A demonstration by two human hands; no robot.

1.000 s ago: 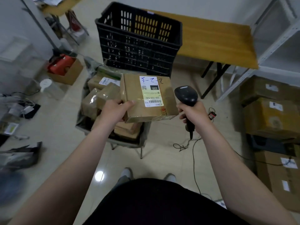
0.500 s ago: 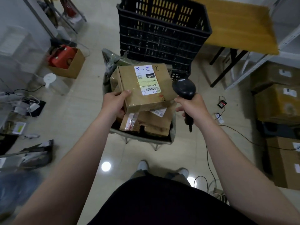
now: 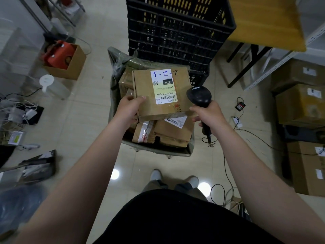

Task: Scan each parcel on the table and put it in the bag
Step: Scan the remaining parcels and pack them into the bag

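Note:
My left hand (image 3: 129, 110) grips the near left corner of a brown cardboard parcel (image 3: 144, 95) with a white and yellow shipping label (image 3: 163, 86) facing up. I hold it flat just above the open grey-green bag (image 3: 114, 71), which holds several other brown parcels (image 3: 172, 132). My right hand (image 3: 210, 115) grips the handle of a black barcode scanner (image 3: 199, 96), whose head sits beside the parcel's right edge. The scanner's cable (image 3: 226, 173) trails down to the floor.
A tall black plastic crate (image 3: 175, 29) stands right behind the bag, beside a wooden table (image 3: 267, 20). Stacked cardboard boxes (image 3: 302, 106) line the right side. A box with a red item (image 3: 65, 59), a white jug (image 3: 51, 87) and cables lie on the floor at left.
The view has swung so the bag lies directly below the parcel. The parcel in my left hand has come lower over the bag; my right hand keeps the scanner beside it.

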